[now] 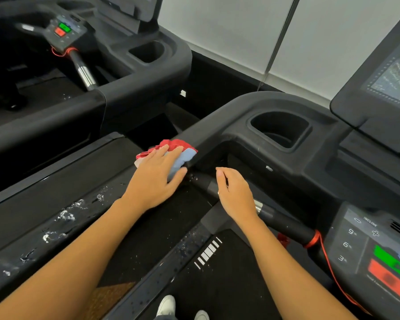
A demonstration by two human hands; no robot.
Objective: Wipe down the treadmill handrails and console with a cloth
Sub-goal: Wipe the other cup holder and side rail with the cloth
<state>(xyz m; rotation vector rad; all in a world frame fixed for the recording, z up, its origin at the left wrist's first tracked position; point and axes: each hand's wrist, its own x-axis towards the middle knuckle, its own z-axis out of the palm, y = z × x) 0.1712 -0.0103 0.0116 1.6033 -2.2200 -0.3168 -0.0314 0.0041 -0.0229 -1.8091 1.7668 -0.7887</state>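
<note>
A red, white and pale blue cloth lies on the treadmill's left handrail, pressed flat under my left hand. The rail behind the hand carries wet white streaks. My right hand rests with curled fingers on the inner grip bar, which runs from the rail to the control panel. The black console has a cup holder, a tilted screen at the upper right, and a panel with green and red buttons at the lower right.
A second treadmill stands to the left with its own button panel and cup holder. A red safety cord hangs from the grip bar. The running belt and my shoes are below. A white wall lies beyond.
</note>
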